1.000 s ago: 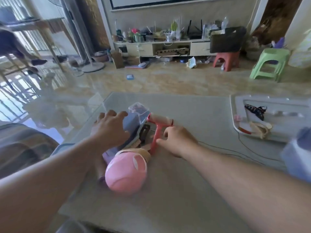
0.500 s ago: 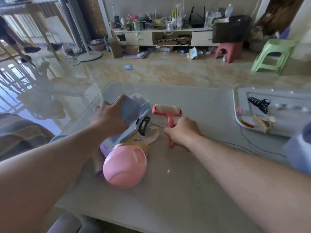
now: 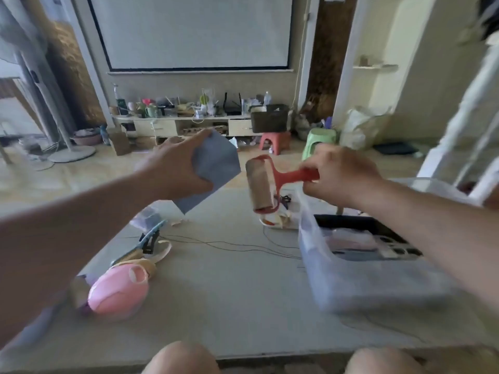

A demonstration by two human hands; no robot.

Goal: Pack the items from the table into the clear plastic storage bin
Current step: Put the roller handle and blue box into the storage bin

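Left hand: we see the left hand point(image 3: 172, 168) raised above the table, fingers and thumb curled round a pale blue-grey flat box point(image 3: 213, 168) that it holds tilted, one corner pointing down.
Right hand: the right hand point(image 3: 337, 174) is also lifted, its fingers wrapped round the red plastic handle of a lint roller point(image 3: 266, 184); the roller's brownish drum hangs to the left of the hand, between our two hands, tilted a little off upright.
Storage bin: the clear plastic storage bin point(image 3: 351, 279) stands on the table below the right forearm, blurred; we make out a dark flat thing and some pale things inside but cannot tell what they are.
Below the left hand: a pale blue comb-like thing with a black clip point(image 3: 147, 238) lies on the grey table point(image 3: 229, 292), with a small clear packet point(image 3: 145, 218) just beyond it.
Below the left forearm: a pink rounded plastic thing with an oval hole point(image 3: 118, 291) rests on the table, touching a beige piece on its far side.
Between the hands, lower: a thin dark cable point(image 3: 229, 247) runs across the table from the comb towards the bin.
Beyond the bin: a white tray point(image 3: 280, 224) holding small items sits under the lint roller, close to the bin's far corner.
Near edge: two bare knees point(image 3: 181, 357) show at the bottom.
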